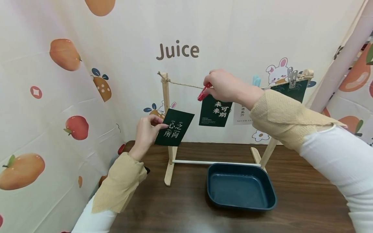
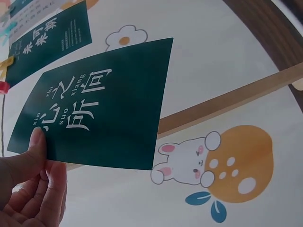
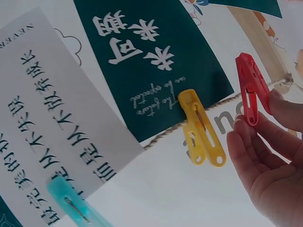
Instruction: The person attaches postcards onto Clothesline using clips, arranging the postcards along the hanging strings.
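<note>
Between thumb and fingers my left hand pinches a dark green card with white lettering by its edge, in front of the rack's left post. My right hand holds a red clothespin near the rope. Just beside it, another green card hangs from the rope under a yellow clothespin. A white card with a light blue clothespin hangs farther right. At the right end, a grey clip grips one more green card.
The wooden rack stands on a dark brown table, a white bar joining its feet. A dark blue basin sits before it. A fruit-printed curtain closes off the back and left.
</note>
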A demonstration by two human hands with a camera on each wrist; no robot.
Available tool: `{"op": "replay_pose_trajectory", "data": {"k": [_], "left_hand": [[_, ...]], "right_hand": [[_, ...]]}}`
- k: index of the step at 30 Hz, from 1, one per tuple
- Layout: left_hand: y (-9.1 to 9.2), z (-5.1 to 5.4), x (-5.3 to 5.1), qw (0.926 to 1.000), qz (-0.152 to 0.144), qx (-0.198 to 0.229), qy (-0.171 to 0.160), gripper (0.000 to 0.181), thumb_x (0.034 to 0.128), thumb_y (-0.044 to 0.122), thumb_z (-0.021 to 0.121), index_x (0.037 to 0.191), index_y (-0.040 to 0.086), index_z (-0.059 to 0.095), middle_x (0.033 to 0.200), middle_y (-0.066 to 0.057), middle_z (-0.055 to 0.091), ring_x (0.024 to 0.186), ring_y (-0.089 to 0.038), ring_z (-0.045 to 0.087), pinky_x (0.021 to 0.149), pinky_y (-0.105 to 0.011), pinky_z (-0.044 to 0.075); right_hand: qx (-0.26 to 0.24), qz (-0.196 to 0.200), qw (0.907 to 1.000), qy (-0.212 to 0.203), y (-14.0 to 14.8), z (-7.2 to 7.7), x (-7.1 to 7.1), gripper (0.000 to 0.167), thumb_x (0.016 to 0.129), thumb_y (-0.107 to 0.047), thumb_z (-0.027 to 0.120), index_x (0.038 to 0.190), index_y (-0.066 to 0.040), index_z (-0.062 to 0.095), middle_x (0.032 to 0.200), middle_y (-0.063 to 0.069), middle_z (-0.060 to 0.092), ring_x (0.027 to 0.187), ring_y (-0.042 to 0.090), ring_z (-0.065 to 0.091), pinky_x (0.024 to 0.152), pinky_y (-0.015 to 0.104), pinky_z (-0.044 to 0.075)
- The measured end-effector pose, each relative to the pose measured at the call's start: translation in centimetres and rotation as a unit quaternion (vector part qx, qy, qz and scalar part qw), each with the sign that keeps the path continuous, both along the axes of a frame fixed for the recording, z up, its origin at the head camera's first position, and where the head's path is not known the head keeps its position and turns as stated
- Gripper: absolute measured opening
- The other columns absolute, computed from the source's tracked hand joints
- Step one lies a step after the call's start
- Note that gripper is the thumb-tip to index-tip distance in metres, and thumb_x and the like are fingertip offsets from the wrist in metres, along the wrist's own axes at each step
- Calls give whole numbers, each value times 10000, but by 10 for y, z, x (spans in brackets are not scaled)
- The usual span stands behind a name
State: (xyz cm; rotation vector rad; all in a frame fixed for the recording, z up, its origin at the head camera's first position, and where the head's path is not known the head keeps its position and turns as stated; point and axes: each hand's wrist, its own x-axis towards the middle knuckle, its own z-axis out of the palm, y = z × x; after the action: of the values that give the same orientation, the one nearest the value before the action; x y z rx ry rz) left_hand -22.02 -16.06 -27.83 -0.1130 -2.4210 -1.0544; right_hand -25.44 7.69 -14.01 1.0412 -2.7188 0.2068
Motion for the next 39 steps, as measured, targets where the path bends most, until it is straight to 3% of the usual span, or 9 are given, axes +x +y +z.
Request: {"op": "replay_pose_trajectory", "data": {"k": [9, 16, 23, 39], "left_hand": [[1, 9, -7, 9997, -87, 229, 86, 140, 712, 75, 732, 756, -15, 635, 775, -125, 624, 666, -206, 539, 622, -283, 461], [2, 14, -10, 9990, -79, 431, -94, 146, 724, 84, 722, 790, -14, 635, 769, -122, 612, 651, -191, 532, 549, -208, 455], [1, 22, -14, 9984, -107, 546, -55, 165, 726, 83, 723, 791, -38, 631, 758, -141, 611, 650, -192, 537, 550, -194, 465], [3, 37, -24, 9960, -158, 825, -317, 197, 727, 114, 724, 816, -35, 631, 790, -146, 633, 615, -226, 577, 544, -203, 477]], "right_hand": [[-12, 23, 10000, 6, -10, 11, -5, 241, 859, -101, 574, 1039, 58, 599, 962, 187, 553, 860, 283, 477, 766, 355, 425], [-30, -98, 9999, -64, -14, 23, -6, 231, 871, -94, 548, 1043, 51, 603, 979, 191, 567, 848, 280, 477, 724, 341, 429], [-101, -193, 9998, 10, -22, 33, -5, 239, 877, -92, 538, 1061, 51, 592, 1018, 194, 549, 907, 293, 467, 812, 376, 415], [-71, -228, 9996, 129, -31, 41, -8, 247, 886, -67, 503, 1085, 61, 574, 1048, 200, 525, 959, 297, 440, 851, 379, 395]]}}
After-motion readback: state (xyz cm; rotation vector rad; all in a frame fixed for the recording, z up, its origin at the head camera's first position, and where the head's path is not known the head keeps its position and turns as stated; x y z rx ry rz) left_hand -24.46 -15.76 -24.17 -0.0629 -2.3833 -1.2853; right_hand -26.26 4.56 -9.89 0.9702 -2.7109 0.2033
